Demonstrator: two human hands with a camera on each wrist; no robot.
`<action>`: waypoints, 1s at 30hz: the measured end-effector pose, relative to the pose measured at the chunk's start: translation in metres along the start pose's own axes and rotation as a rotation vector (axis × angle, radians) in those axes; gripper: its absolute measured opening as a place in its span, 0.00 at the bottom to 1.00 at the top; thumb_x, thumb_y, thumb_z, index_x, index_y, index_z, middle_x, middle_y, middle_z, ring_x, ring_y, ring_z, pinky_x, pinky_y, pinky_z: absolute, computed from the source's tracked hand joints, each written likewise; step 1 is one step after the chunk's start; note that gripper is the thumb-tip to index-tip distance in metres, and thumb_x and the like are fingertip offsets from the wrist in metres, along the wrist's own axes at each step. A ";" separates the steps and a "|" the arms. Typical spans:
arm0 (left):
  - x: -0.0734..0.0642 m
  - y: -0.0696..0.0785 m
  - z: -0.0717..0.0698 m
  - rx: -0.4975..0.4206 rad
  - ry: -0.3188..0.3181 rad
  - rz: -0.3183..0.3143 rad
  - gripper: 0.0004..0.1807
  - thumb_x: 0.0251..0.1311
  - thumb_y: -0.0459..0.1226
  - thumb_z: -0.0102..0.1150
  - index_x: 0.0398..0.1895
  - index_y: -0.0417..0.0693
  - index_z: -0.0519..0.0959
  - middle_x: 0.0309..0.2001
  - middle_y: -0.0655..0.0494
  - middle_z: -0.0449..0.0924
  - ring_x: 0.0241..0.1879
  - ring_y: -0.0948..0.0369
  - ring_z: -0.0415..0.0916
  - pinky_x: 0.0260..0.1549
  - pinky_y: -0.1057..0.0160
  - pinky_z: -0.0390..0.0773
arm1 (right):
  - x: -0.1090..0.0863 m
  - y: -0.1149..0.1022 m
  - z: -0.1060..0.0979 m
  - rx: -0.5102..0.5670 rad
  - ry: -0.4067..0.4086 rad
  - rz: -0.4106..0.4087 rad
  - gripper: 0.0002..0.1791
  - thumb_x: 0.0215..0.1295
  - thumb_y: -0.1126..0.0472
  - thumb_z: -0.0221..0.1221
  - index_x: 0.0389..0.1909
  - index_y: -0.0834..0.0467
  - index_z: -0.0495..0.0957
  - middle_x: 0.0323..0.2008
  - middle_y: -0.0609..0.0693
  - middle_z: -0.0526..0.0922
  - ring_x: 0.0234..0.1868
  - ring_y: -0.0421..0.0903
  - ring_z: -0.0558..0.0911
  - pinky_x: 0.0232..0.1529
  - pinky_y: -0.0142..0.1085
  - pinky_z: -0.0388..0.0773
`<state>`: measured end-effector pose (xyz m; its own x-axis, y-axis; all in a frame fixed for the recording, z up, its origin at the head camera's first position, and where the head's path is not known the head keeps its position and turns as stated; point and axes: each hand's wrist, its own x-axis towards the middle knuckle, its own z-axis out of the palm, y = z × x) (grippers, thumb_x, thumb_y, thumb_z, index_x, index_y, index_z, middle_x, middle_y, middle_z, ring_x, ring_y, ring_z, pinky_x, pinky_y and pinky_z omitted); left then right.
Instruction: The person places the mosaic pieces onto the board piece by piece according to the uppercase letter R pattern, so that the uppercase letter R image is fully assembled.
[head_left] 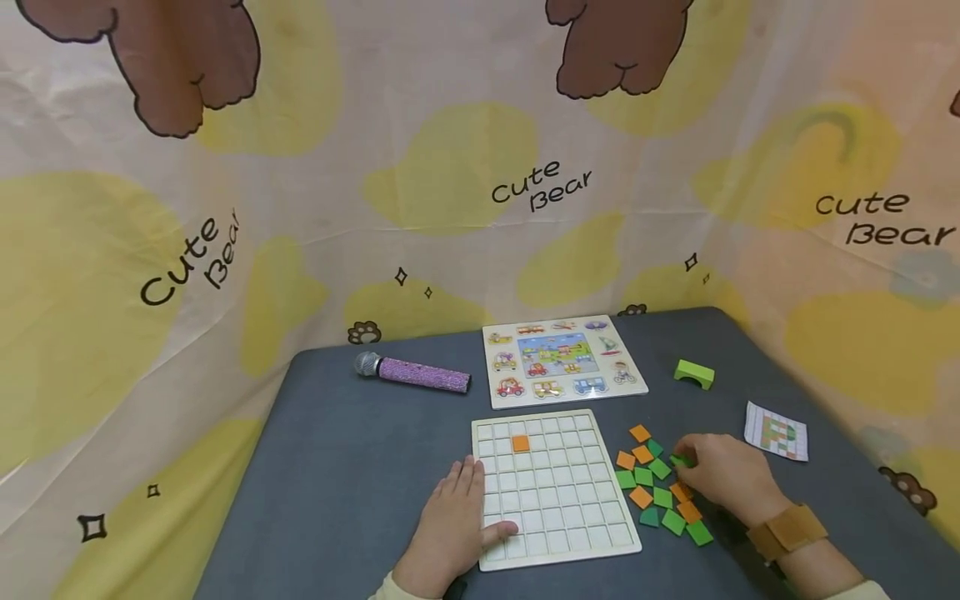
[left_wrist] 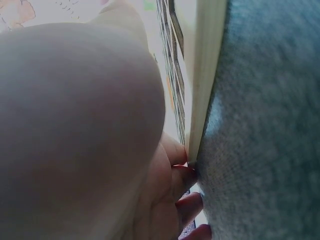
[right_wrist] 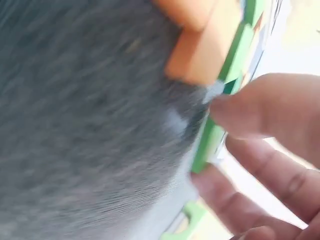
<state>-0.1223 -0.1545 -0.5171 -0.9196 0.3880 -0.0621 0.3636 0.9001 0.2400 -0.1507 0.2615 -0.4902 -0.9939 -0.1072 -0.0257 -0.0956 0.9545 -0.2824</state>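
Note:
A white grid board (head_left: 555, 487) lies on the table, with one orange tile (head_left: 521, 443) in a cell of its second row. My left hand (head_left: 453, 521) rests along the board's left edge, fingers straight and thumb laid over the lower cells. In the left wrist view its fingertips are right at the board's side (left_wrist: 205, 80). Right of the board is a loose group of orange and green tiles (head_left: 662, 497). At its far right side my right hand (head_left: 723, 473) pinches a green tile (right_wrist: 204, 145) between thumb and fingers, close over the table.
Behind the board lies a picture puzzle (head_left: 558, 358) of vehicles. A purple microphone (head_left: 423, 375) is at the back left. A green arch block (head_left: 694, 373) and a small pattern card (head_left: 777, 432) lie to the right. A printed cloth (head_left: 450, 167) hangs behind the grey table (head_left: 315, 500).

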 end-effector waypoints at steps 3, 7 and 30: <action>-0.002 -0.002 0.002 0.008 0.011 0.003 0.61 0.62 0.74 0.57 0.79 0.31 0.64 0.79 0.35 0.63 0.77 0.39 0.62 0.70 0.40 0.68 | 0.002 -0.014 0.000 0.015 0.048 -0.057 0.12 0.60 0.59 0.73 0.45 0.54 0.91 0.43 0.51 0.89 0.32 0.43 0.79 0.26 0.42 0.77; -0.003 -0.004 0.005 0.022 0.033 0.004 0.60 0.62 0.74 0.57 0.78 0.31 0.65 0.78 0.35 0.64 0.77 0.40 0.63 0.70 0.41 0.69 | 0.008 -0.036 0.002 0.024 0.124 -0.174 0.12 0.59 0.61 0.72 0.44 0.53 0.93 0.46 0.52 0.89 0.28 0.38 0.75 0.19 0.35 0.70; -0.003 0.002 0.004 0.063 0.052 -0.019 0.60 0.62 0.76 0.55 0.79 0.35 0.66 0.78 0.39 0.65 0.77 0.44 0.64 0.70 0.45 0.70 | 0.061 -0.131 0.038 -0.016 0.082 -0.511 0.05 0.65 0.63 0.74 0.40 0.52 0.93 0.40 0.43 0.90 0.47 0.49 0.87 0.45 0.46 0.86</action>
<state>-0.1181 -0.1529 -0.5202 -0.9322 0.3615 -0.0155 0.3533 0.9185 0.1774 -0.1971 0.1193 -0.4913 -0.8210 -0.5395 0.1872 -0.5704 0.7900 -0.2250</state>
